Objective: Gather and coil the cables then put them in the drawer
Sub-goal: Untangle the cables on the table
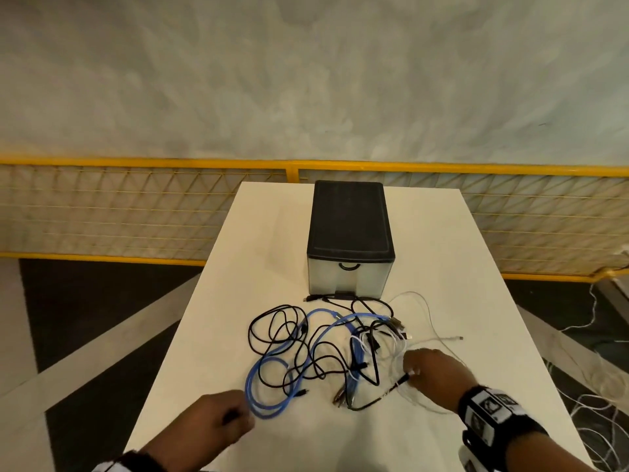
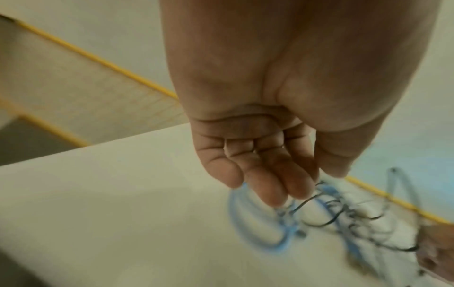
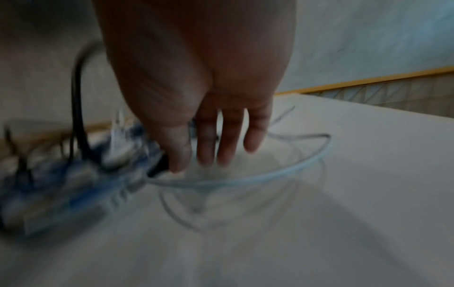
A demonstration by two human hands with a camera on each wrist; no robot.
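- A small plastic drawer unit with a black top and one translucent grey drawer front, shut, stands near the far end of the white rectangular surface.
- Just in front of it lies a loose tangle of cables: a thick blue cable looping to the near left, thin black cables winding through the middle, and thin white cables trailing to the right. At least three colours show, but the strands cross so much that the number of separate cables cannot be counted.
- One black plug end lies touching the foot of the drawer unit.
- The right hand rests on the right edge of the tangle. In the right wrist view, which is blurred, its thumb seems to press against a black plug while the other three visible fingers reach down straight.
- The left hand hovers just beside the blue loop, fingers loosely curled, holding nothing.
- Behind the surface runs a yellow mesh fence. More pale cords lie on the dark floor to the right.
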